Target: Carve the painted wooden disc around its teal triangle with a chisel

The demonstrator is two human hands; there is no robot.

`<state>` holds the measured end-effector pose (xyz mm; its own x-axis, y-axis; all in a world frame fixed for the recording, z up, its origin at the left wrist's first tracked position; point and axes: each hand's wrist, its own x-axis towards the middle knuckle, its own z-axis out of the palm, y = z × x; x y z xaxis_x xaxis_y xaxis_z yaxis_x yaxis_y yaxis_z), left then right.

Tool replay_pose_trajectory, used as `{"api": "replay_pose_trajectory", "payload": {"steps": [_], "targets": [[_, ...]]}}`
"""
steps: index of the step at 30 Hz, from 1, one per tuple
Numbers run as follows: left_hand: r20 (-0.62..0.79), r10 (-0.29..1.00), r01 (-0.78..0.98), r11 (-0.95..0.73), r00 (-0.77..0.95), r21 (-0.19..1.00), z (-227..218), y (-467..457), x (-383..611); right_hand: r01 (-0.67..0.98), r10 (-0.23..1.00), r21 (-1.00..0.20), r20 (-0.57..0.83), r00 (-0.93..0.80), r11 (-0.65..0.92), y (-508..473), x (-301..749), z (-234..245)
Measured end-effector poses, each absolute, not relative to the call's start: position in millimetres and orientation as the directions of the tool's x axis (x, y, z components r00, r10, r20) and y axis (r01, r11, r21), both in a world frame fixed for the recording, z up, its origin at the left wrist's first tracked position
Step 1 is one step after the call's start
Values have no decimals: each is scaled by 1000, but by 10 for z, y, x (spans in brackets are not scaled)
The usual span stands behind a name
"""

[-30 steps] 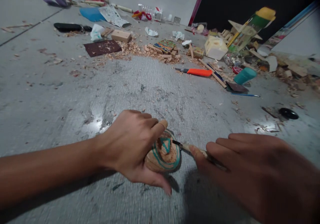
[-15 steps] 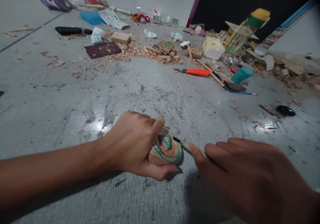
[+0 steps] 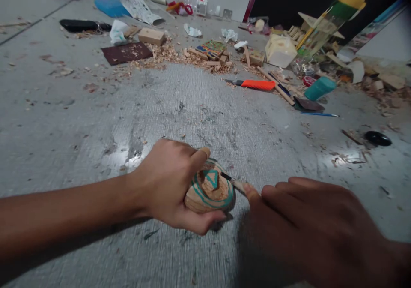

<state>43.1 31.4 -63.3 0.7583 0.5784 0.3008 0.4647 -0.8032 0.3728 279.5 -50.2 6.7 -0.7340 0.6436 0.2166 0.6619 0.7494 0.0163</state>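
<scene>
A rounded wooden block (image 3: 207,202) rests on the grey floor, its top hollowed around a raised triangle outlined in teal, with teal lines along the rim. My left hand (image 3: 171,185) is closed round its left side, thumb in front and fingers behind. In my right hand (image 3: 308,219) is a slim carving knife (image 3: 238,184) with a pale handle and a short dark blade. The blade's tip touches or hovers at the right part of the carved hollow; I cannot tell which. The rest of the handle is hidden in my fingers.
Wood shavings (image 3: 167,56) spread across the floor ahead. Among them lie an orange-handled cutter (image 3: 258,85), brown sandpaper (image 3: 126,53), a small wooden block (image 3: 151,36) and a teal cylinder (image 3: 320,88). A black round object (image 3: 378,138) lies at right.
The view has shifted slightly, so the background sits higher. The block appears a little further left and tilted, still in my left hand. The knife tip stays by the hollow's right part.
</scene>
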Motion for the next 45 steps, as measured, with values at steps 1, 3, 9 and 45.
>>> {"api": "replay_pose_trajectory", "payload": {"steps": [1, 3, 9, 45], "targets": [[295, 583, 467, -799, 757, 378, -627, 314, 434, 662, 645, -4, 230, -729, 750, -489, 2814, 57], [272, 593, 479, -789, 758, 385, -615, 309, 440, 655, 639, -21, 243, -730, 756, -478, 2844, 27], [210, 614, 510, -766, 761, 392, -612, 302, 429, 724, 694, 16, 270, -667, 690, -548, 2868, -126], [274, 562, 446, -807, 781, 386, -641, 352, 365, 677, 622, 75, 333, -709, 732, -397, 2901, -205]]}}
